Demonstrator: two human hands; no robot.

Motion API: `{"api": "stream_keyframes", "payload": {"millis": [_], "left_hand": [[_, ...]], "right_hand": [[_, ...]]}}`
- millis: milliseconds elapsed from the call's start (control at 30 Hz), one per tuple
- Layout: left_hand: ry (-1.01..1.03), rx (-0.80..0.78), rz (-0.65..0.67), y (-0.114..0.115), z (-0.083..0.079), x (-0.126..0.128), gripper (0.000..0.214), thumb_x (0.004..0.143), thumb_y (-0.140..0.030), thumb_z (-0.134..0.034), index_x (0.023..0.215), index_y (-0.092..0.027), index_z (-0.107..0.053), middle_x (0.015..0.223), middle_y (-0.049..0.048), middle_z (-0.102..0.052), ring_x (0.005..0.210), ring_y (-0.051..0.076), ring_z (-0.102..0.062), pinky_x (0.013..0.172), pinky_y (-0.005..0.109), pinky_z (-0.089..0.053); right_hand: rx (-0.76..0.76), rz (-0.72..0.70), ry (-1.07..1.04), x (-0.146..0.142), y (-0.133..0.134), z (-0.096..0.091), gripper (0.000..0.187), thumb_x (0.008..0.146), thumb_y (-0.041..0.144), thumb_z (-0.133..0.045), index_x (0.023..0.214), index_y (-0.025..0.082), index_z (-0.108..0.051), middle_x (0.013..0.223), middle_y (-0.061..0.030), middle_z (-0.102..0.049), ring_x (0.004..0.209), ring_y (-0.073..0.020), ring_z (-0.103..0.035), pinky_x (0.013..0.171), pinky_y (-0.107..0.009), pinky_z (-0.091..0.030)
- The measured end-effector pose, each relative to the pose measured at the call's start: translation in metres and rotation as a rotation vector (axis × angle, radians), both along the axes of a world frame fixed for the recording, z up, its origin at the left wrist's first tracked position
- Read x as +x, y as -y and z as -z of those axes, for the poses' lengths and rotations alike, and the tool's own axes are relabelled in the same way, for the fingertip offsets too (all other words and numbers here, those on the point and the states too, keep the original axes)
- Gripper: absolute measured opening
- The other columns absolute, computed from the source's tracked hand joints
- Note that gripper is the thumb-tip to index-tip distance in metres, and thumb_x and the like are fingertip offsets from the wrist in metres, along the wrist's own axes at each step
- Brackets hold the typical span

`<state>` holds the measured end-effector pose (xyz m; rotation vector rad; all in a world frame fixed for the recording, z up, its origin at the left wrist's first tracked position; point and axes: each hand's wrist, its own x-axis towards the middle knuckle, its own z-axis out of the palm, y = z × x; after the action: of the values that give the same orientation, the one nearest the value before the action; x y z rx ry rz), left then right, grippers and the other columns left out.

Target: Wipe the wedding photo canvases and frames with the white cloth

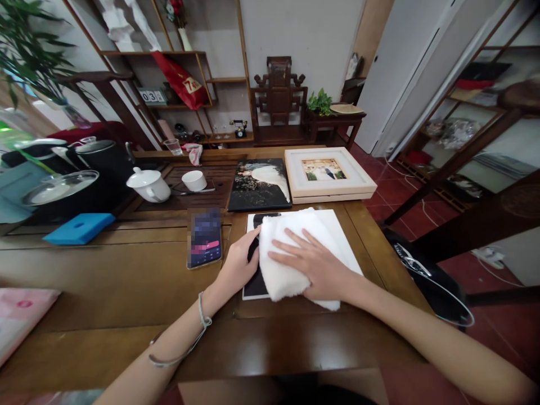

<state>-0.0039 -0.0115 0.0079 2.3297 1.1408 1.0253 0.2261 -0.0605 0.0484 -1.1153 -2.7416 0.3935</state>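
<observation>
A flat panel with a white and black surface (341, 242), possibly a photo panel or an album, lies on the wooden table in front of me. A folded white towel (280, 275) covers much of it. My right hand (310, 259) rests flat on the towel with its fingers spread. At the panel's left side, my left hand (242, 259) grips the edge with thumb and forefinger; its other fingers are hidden. Left of that hand lies a phone (206, 239) with its screen lit.
Behind the panel are a dark picture panel (257, 188) and a pale framed photo (333, 194) on a box. A blue sponge-like block (80, 228), a lidded white cup (148, 185), a small white cup (194, 180) and a kettle (99, 160) stand left.
</observation>
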Motion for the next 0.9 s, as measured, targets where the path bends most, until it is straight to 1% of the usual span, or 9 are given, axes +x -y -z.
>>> {"api": "stream_keyframes", "payload": {"millis": [200, 333, 400, 500, 600, 667, 767, 833, 900], "left_hand": [[-0.016, 0.025, 0.022, -0.001, 0.001, 0.002, 0.034, 0.093, -0.016, -0.048, 0.124, -0.018, -0.061, 0.127, 0.0123, -0.067, 0.121, 0.026, -0.062, 0.104, 0.046, -0.051], [-0.003, 0.047, 0.037, 0.000, 0.001, 0.002, 0.031, 0.094, -0.015, -0.046, 0.119, -0.018, -0.063, 0.127, 0.0119, -0.067, 0.123, 0.025, -0.061, 0.105, 0.046, -0.050], [0.000, 0.047, 0.039, 0.001, 0.001, 0.003, 0.031, 0.094, -0.015, -0.045, 0.119, -0.019, -0.063, 0.127, 0.0114, -0.067, 0.123, 0.025, -0.061, 0.104, 0.046, -0.051], [0.009, 0.039, 0.029, 0.002, 0.001, 0.004, 0.031, 0.095, -0.014, -0.044, 0.119, -0.020, -0.063, 0.128, 0.0108, -0.067, 0.125, 0.025, -0.060, 0.105, 0.047, -0.050], [0.017, 0.031, 0.031, 0.003, 0.002, 0.005, 0.031, 0.096, -0.015, -0.043, 0.119, -0.019, -0.063, 0.130, 0.0104, -0.066, 0.126, 0.025, -0.058, 0.107, 0.047, -0.048], [0.018, 0.020, 0.034, 0.003, 0.003, 0.005, 0.031, 0.096, -0.015, -0.042, 0.120, -0.019, -0.063, 0.130, 0.0103, -0.066, 0.127, 0.025, -0.058, 0.108, 0.047, -0.047], [0.006, -0.004, 0.023, 0.003, 0.003, 0.004, 0.033, 0.095, -0.015, -0.043, 0.123, -0.018, -0.060, 0.131, 0.0113, -0.065, 0.126, 0.025, -0.058, 0.108, 0.046, -0.047], [-0.008, -0.016, 0.019, 0.003, 0.002, 0.003, 0.035, 0.095, -0.015, -0.044, 0.127, -0.017, -0.058, 0.132, 0.0126, -0.064, 0.125, 0.026, -0.059, 0.107, 0.046, -0.048], [-0.016, -0.016, 0.015, 0.002, 0.002, 0.003, 0.037, 0.095, -0.016, -0.044, 0.130, -0.016, -0.056, 0.131, 0.0136, -0.064, 0.124, 0.026, -0.060, 0.106, 0.046, -0.048]], "right_hand": [[0.074, 0.325, 0.008, 0.025, -0.032, 0.005, 0.085, 0.069, 0.016, -0.060, 0.150, 0.025, -0.037, 0.158, -0.0040, -0.031, 0.148, -0.0330, -0.016, 0.117, -0.059, -0.014], [0.112, 0.418, 0.020, 0.046, -0.027, 0.009, 0.079, 0.073, 0.017, -0.056, 0.150, 0.025, -0.038, 0.158, -0.0037, -0.031, 0.148, -0.0330, -0.015, 0.116, -0.060, -0.017], [0.124, 0.419, 0.033, 0.053, -0.013, 0.012, 0.081, 0.072, 0.016, -0.054, 0.150, 0.025, -0.037, 0.158, -0.0035, -0.032, 0.148, -0.0329, -0.014, 0.116, -0.061, -0.019], [0.117, 0.381, 0.064, 0.052, 0.021, 0.013, 0.090, 0.066, 0.015, -0.054, 0.152, 0.026, -0.032, 0.160, -0.0026, -0.027, 0.149, -0.0330, -0.009, 0.116, -0.061, -0.017], [0.056, 0.276, 0.090, 0.039, 0.057, 0.009, 0.102, 0.058, 0.013, -0.055, 0.155, 0.026, -0.025, 0.162, -0.0019, -0.018, 0.149, -0.0351, -0.002, 0.117, -0.064, -0.009], [-0.009, 0.184, 0.096, 0.024, 0.071, 0.004, 0.107, 0.055, 0.013, -0.056, 0.156, 0.025, -0.023, 0.163, -0.0022, -0.014, 0.149, -0.0367, 0.002, 0.116, -0.065, -0.003], [-0.100, 0.066, 0.103, 0.004, 0.065, -0.001, 0.108, 0.055, 0.015, -0.060, 0.155, 0.023, -0.023, 0.163, -0.0030, -0.011, 0.149, -0.0373, 0.004, 0.115, -0.066, 0.002], [-0.106, 0.048, 0.091, -0.004, 0.044, -0.002, 0.106, 0.056, 0.017, -0.062, 0.155, 0.024, -0.024, 0.163, -0.0031, -0.014, 0.149, -0.0356, 0.002, 0.115, -0.065, 0.003], [-0.064, 0.094, 0.060, -0.005, 0.017, -0.001, 0.102, 0.059, 0.017, -0.062, 0.154, 0.026, -0.027, 0.163, -0.0020, -0.019, 0.150, -0.0327, -0.003, 0.116, -0.062, 0.001]]}}
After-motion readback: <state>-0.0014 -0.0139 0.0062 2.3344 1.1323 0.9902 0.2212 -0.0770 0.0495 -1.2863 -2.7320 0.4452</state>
